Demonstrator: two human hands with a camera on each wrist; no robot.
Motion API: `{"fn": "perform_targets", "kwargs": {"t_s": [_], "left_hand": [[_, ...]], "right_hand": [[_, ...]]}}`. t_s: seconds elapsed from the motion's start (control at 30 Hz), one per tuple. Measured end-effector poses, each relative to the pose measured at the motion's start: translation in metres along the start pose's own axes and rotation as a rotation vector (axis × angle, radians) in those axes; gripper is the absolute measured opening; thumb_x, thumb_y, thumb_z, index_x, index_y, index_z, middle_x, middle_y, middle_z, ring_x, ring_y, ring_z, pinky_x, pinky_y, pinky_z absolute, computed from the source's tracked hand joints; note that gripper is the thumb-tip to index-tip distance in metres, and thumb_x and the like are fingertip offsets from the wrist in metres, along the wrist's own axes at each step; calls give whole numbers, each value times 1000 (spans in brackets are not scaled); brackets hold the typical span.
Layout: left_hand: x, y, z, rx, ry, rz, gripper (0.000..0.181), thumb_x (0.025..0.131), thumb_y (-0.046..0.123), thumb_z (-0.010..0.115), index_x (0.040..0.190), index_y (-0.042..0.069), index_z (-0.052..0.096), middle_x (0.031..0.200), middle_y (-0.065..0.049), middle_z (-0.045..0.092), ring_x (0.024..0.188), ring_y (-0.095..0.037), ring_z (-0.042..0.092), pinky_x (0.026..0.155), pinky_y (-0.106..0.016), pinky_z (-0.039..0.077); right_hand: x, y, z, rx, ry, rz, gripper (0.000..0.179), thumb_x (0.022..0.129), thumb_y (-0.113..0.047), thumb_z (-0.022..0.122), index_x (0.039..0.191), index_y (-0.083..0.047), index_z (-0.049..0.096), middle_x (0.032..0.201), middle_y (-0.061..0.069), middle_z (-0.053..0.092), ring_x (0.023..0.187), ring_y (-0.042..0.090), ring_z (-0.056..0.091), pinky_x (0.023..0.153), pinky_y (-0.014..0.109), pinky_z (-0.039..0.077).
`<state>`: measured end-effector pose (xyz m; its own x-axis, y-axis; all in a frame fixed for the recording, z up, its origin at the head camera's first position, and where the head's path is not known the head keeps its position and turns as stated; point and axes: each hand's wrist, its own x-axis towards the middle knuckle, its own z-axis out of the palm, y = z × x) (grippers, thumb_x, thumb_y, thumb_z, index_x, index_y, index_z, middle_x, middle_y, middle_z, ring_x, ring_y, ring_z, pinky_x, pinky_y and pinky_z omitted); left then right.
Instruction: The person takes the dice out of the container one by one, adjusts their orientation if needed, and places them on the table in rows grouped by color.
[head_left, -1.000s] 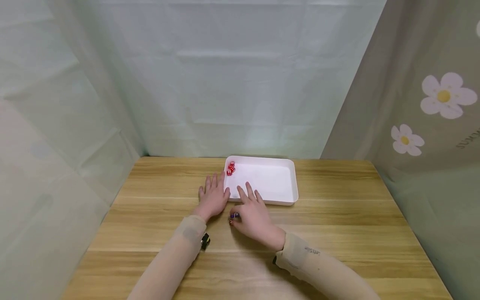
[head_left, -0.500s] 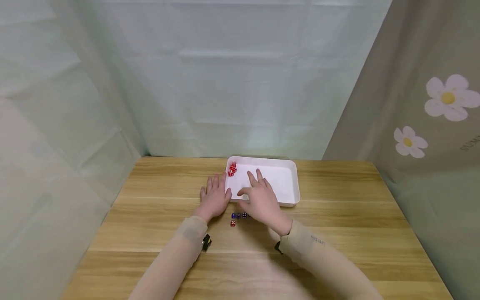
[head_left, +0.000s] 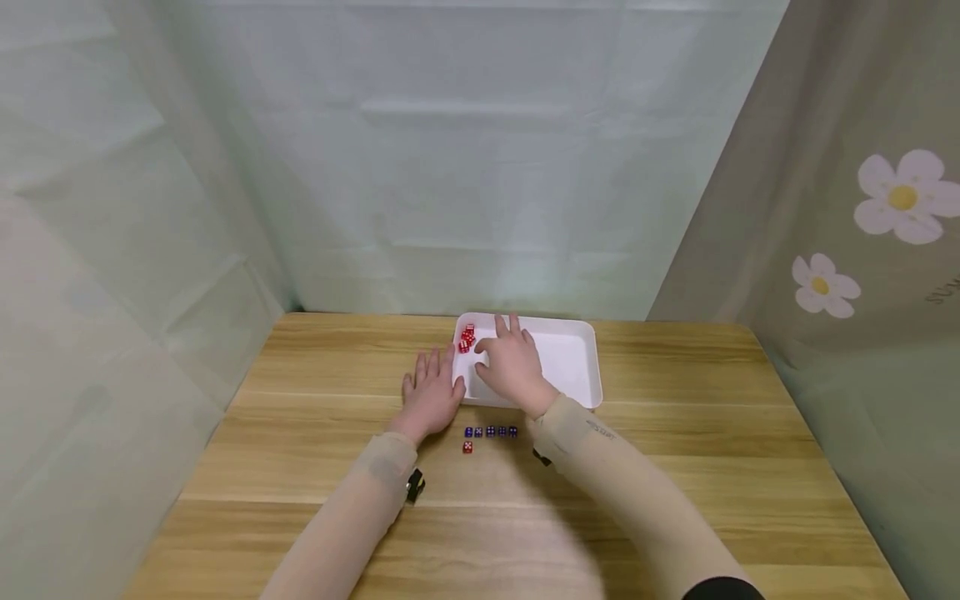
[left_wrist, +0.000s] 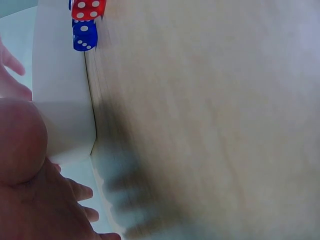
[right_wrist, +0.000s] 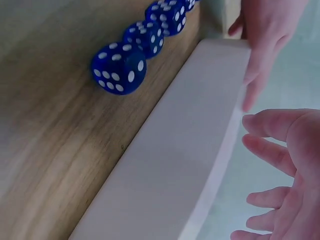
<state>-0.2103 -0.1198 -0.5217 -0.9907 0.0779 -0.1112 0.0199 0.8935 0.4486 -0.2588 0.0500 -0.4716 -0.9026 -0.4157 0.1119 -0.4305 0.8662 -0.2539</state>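
My right hand (head_left: 508,360) hovers over the left part of the white tray (head_left: 577,367), fingers spread and holding nothing, its thumb close to several red dice (head_left: 467,338) in the tray's far left corner. My left hand (head_left: 430,392) lies flat on the table against the tray's left side. A row of blue dice (head_left: 490,431) sits on the wood just in front of the tray, with one red die (head_left: 467,447) below its left end. The right wrist view shows the blue dice (right_wrist: 119,67) along the tray wall (right_wrist: 185,150). The left wrist view shows a red die (left_wrist: 88,8) and a blue die (left_wrist: 84,35).
The wooden table (head_left: 675,467) is walled by pale green cloth at the back and left, and a flowered curtain (head_left: 862,250) on the right. The right half of the tray holds nothing.
My right hand left the dice on the table and moved forward over the tray toward the red dice, uncovering the blue row and red die. The left hand stayed put.
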Motion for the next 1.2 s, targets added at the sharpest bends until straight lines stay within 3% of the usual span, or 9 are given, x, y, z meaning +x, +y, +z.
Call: {"fn": "perform_targets", "kwargs": {"t_s": [0.23, 0.47, 0.93, 1.2], "left_hand": [[1, 0, 0, 6, -2, 1, 71, 114, 40, 39, 173, 11, 13, 177, -25, 11, 162, -48, 0, 122, -77, 8], [0, 0, -1, 5, 13, 10, 70, 113, 37, 41, 173, 10, 15, 176, -26, 14, 162, -50, 3, 121, -78, 9], [0, -1, 0, -4, 15, 6, 70, 113, 37, 39, 173, 10, 15, 176, -26, 13, 162, -49, 2, 122, -77, 9], [-1, 2, 0, -8, 11, 8, 71, 113, 38, 39, 173, 10, 14, 176, -26, 13, 162, -48, 2, 122, -76, 10]], "right_hand": [[21, 0, 13, -26, -57, 57, 34, 99, -35, 77, 130, -19, 79, 165, 26, 41, 157, 50, 26, 120, 63, 35], [34, -6, 22, -76, -100, 61, 42, 102, -39, 73, 140, -21, 74, 167, 26, 38, 158, 50, 23, 122, 62, 33], [42, -7, 30, -142, -128, 74, 44, 105, -40, 69, 146, -26, 69, 167, 26, 38, 158, 49, 24, 124, 61, 31], [47, -6, 32, -163, -141, 86, 49, 105, -38, 68, 153, -30, 62, 172, 28, 26, 161, 49, 15, 126, 60, 24]]}}
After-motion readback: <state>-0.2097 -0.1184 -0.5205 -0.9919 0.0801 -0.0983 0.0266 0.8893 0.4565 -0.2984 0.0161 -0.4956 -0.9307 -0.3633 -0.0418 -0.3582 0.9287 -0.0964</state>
